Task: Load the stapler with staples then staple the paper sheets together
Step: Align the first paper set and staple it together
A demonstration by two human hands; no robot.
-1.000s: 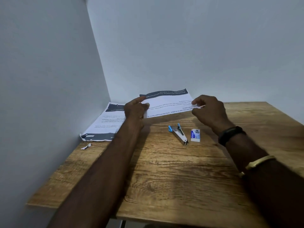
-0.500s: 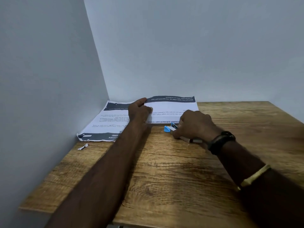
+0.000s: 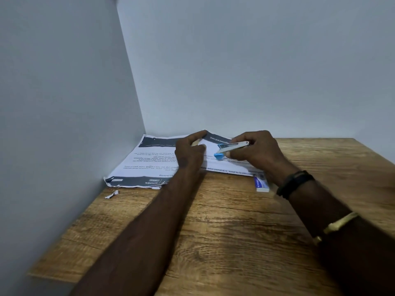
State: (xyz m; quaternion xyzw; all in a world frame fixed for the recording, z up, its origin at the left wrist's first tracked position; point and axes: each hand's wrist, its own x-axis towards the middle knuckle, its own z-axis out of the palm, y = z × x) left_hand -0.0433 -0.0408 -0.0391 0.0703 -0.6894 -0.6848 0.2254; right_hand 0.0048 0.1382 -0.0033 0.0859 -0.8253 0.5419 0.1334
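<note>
The right hand (image 3: 256,155) has its fingers clamped on the hinged-open stapler (image 3: 233,145) over the paper sheets (image 3: 149,161), pinched in the fingers of the left hand (image 3: 188,155); stapling seems undone, loading unclear.

Small silver stapler (image 3: 233,145) with blue ends, hinged open, held in right hand (image 3: 258,153) above the paper sheets (image 3: 149,161). Sheets are white with printed text and dark header bands, lying at the far left corner of the table (image 3: 213,231), top sheet's far edge pinched by left hand (image 3: 188,152). White-and-blue staple box (image 3: 261,184) lies flat just beside the sheets' near right corner.
</note>
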